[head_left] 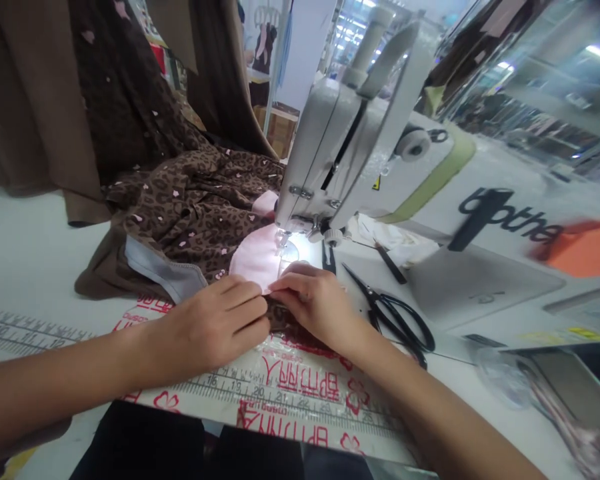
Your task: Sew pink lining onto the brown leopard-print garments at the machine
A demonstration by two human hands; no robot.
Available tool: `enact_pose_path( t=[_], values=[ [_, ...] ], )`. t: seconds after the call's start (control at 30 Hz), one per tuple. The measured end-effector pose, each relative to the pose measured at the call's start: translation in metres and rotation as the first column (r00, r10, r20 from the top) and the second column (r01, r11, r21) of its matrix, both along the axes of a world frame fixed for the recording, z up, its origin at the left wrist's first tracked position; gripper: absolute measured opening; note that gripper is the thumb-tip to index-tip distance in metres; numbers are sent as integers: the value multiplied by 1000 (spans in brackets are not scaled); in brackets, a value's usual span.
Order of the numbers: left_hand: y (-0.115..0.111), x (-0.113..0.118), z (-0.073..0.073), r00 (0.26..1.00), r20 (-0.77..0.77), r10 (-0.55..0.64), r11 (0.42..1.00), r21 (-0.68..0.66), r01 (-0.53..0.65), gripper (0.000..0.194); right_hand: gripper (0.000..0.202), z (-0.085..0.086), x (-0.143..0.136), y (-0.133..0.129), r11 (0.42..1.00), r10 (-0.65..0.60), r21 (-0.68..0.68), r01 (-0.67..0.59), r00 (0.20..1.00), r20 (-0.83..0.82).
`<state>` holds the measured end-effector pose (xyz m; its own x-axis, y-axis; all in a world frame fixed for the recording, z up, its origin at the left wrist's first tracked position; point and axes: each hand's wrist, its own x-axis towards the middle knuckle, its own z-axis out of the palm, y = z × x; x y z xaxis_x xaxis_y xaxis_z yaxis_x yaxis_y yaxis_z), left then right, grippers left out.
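Observation:
A brown leopard-print garment (pixel 195 193) with small pink spots lies bunched left of the sewing machine (pixel 320 147). On it is a pale pink fabric piece (pixel 253 257), whose far right side reaches under the lit needle area. My left hand (pixel 230 320) is closed with its fingertips on the near edge of the pink piece. Right beside it, my right hand (pixel 313 293) pinches the same edge between thumb and fingers. The two sets of fingertips almost touch. A light grey strip (pixel 165 267) shows along the garment's left part.
Black-handled scissors (pixel 393 310) lie open right of my right hand, with a dark slim tool (pixel 390 263) behind them. A printed ruler tape (pixel 280 393) runs along the table's front edge. Brown cloth (pixel 30 100) hangs over the left side. An orange object (pixel 587 250) sits against the machine.

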<state>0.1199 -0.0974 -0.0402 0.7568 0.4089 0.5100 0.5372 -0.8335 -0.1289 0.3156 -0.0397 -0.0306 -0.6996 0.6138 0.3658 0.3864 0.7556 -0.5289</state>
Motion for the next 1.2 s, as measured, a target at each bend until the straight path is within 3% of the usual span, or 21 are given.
enact_pose_path(
  t=[0.13,0.2,0.33,0.5,0.63,0.83,1.0,1.13,1.2],
  values=[
    [-4,0,-6,982,73,172,984,-62,-167,16,10,-1,-1,0,999,0,36,-2,998,60],
    [-4,0,-8,980,58,192,979,-78,-187,18,13,0,0,1,997,23,68,-29,995,97],
    [2,-6,-10,989,17,144,986,-85,-142,20,18,3,0,0,992,60,100,-73,990,127],
    [11,-21,-6,1000,-22,-21,1000,-8,21,21,19,-3,-4,-3,985,16,168,-41,990,143],
    [17,-21,-5,999,3,-43,999,10,43,20,23,-8,-4,-6,966,19,247,-71,978,209],
    [26,-21,-12,985,113,-134,985,-90,145,23,20,-6,1,-9,976,32,202,-77,976,215],
    [29,-23,-13,978,152,-147,977,-134,167,23,24,-11,-3,-7,987,8,156,-27,992,122],
    [29,-20,-8,976,150,-155,976,-130,175,23,24,-8,2,-5,929,107,321,-183,965,240],
    [28,-19,-4,978,144,-151,978,-124,169,26,23,-4,8,-4,912,155,322,-256,939,308]
  ],
)
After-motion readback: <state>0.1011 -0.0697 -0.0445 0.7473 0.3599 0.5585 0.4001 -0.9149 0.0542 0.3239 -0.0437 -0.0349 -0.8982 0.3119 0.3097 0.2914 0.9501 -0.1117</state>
